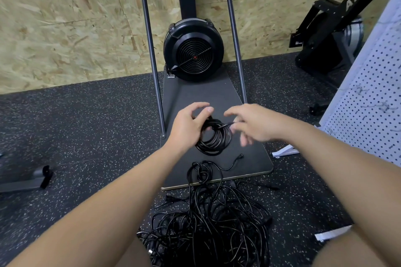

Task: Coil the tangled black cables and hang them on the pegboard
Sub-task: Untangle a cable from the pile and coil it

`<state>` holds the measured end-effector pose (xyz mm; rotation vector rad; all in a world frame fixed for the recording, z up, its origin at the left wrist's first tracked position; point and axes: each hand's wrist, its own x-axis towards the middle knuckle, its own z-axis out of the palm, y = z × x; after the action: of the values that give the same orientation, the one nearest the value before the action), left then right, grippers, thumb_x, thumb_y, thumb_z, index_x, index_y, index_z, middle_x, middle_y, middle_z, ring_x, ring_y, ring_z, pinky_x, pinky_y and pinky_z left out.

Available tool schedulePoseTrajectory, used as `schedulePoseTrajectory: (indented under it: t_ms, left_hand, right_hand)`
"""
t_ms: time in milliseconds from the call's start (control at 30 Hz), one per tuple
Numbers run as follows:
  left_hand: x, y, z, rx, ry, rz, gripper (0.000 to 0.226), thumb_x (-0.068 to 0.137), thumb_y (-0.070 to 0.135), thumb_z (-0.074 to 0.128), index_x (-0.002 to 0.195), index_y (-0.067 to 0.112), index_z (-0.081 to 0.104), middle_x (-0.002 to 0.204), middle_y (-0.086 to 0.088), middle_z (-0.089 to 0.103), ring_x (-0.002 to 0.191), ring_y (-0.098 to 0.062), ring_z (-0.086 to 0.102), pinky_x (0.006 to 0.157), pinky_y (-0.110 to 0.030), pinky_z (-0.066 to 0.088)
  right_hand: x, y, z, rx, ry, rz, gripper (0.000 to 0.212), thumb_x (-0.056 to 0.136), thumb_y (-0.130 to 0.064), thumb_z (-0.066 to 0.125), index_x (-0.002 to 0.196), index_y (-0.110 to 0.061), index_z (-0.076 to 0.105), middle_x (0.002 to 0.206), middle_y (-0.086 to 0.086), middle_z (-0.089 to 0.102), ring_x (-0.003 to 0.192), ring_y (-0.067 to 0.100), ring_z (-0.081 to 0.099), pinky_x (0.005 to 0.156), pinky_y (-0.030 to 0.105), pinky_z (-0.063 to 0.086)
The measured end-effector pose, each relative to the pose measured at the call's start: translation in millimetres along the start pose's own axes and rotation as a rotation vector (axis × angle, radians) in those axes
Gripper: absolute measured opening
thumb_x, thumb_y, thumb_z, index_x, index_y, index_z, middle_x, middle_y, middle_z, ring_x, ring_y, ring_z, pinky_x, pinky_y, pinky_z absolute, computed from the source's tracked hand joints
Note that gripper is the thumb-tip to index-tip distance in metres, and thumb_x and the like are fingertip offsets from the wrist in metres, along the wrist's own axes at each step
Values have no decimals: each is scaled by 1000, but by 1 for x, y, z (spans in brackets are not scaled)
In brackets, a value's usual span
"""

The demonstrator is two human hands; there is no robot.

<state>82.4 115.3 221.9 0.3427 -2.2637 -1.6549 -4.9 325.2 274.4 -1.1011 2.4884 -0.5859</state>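
Note:
A coiled black cable (213,141) hangs in mid-air in front of me, over a dark platform. My left hand (187,125) grips the coil at its upper left, fingers curled round the loops. My right hand (253,124) pinches the cable's loose end at the coil's upper right; its lower fingers are blurred. A tangled heap of black cables (208,219) lies on the floor below my forearms. The white pegboard (368,102) stands at the right edge, leaning, with a few hooks on it.
A black fan machine (193,50) with two metal uprights stands on the dark platform (249,158) against an OSB wall. Another black machine (325,45) sits at the back right. A grey frame foot (28,180) lies at left. Speckled rubber floor surrounds everything.

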Motion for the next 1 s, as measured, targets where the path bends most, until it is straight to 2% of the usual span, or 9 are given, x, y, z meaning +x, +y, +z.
schedulePoseTrajectory:
  t_ms: [33,100,200,267,467,567,700,800,1000]
  left_hand:
    - [4,0,-6,-58,-21,-22,24,107,40,71,111,17,79,71,-8,67,51,-15,56,59,-31,41]
    - [5,2,-16,-99,-106,-4,25,104,35,76,104,11,82,72,-8,64,57,-16,50,62,-32,41]
    - [0,7,-15,29,-299,76,24,89,27,92,101,11,79,77,0,70,68,-15,57,69,-32,47]
    - [-2,2,-10,106,-331,70,27,86,28,95,99,13,76,80,7,71,72,-12,59,73,-33,50]
    - [-2,-8,-10,169,-282,125,13,100,25,81,97,16,74,74,-6,72,64,-15,63,68,-34,52]
    - [-3,-13,-15,378,-356,210,13,99,30,81,97,22,72,83,4,73,73,-13,62,77,-38,55]
    - [-10,-10,-8,783,-395,222,40,101,46,76,98,19,47,83,1,66,79,-32,60,77,-46,54]
    - [-16,-7,3,879,-384,298,45,108,57,58,97,18,37,83,-4,61,75,-37,52,68,-47,44]
    - [-22,1,10,962,-340,370,43,114,57,39,100,17,41,87,-14,68,79,-46,62,65,-47,40]
  right_hand:
    - [-1,7,-9,-18,81,-29,29,113,-15,53,136,-24,69,86,-13,80,69,17,77,76,43,64]
    - [-2,22,-22,106,228,-32,27,112,-12,54,107,-25,77,85,-13,80,64,17,69,63,38,58]
    - [-5,30,-27,363,313,-10,24,112,-6,54,110,-15,76,90,0,82,57,15,55,52,32,46]
    - [-2,32,-21,424,344,22,25,111,-5,53,109,-13,76,91,3,82,59,18,54,54,34,43]
    - [6,30,-5,612,391,71,21,109,-9,58,109,-15,77,90,8,80,62,22,52,68,43,40]
    - [4,29,-9,627,354,9,15,107,-13,66,105,-12,81,84,9,76,59,18,48,66,40,38]
    - [7,26,-7,680,320,-37,15,107,-11,67,106,-10,82,82,6,72,57,15,45,61,31,38]
    - [10,26,-4,755,321,-50,17,108,-10,65,107,-8,81,83,7,70,58,15,43,60,28,39]
    - [8,39,-6,897,302,-39,17,109,-12,65,112,-6,81,85,6,69,56,14,40,62,37,19]
